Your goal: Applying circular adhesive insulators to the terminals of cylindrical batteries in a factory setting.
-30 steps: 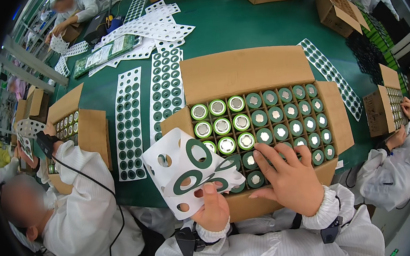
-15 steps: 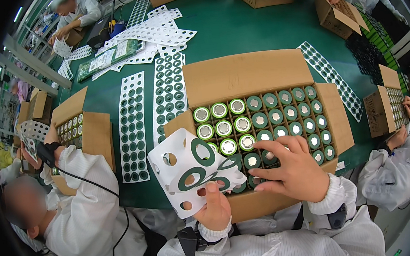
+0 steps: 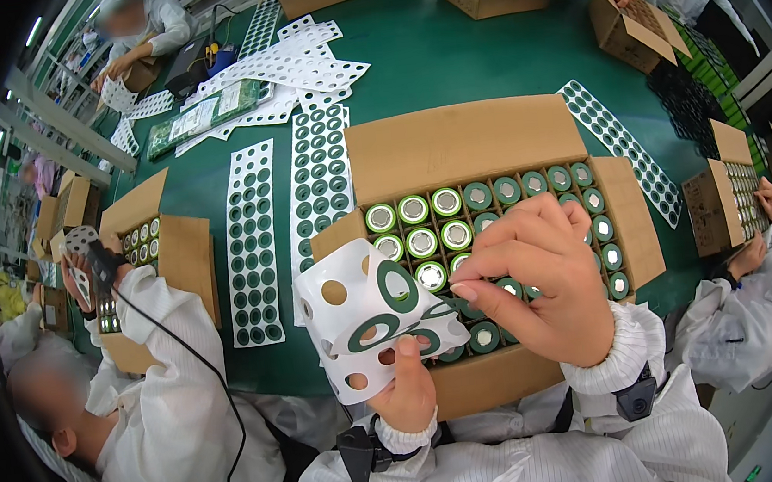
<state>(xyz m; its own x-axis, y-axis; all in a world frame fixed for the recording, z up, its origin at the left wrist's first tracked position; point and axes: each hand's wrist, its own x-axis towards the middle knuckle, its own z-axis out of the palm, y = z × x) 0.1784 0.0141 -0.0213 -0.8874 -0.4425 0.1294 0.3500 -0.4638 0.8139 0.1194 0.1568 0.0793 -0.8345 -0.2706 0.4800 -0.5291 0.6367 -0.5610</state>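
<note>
A curled white sheet of ring stickers [image 3: 334,325], with round holes and several green rings on it, is pinched in my left hand [image 3: 405,392], thumb on top. It covers the near left corner of an open cardboard box [image 3: 465,145]. Inside the box, battery cells [image 3: 421,241] stand upright in a cardboard grid. Those at the far left have bright green rims and bare ends; the others wear dark green rings. Above them hovers my right hand [image 3: 544,286], thumb and forefinger closed together beside the sheet's right edge. Whatever sits between those fingertips is too small to make out.
Flat sheets of green rings [image 3: 252,245] lie left of the box, and another ring sheet [image 3: 624,153] at its right. Used punched sheets [image 3: 308,58] pile up at the far left. Co-workers with boxes of cells sit close on both sides.
My right hand has lifted off the cells and closed its thumb and forefinger. The sheet in my left hand has shifted slightly to the right.
</note>
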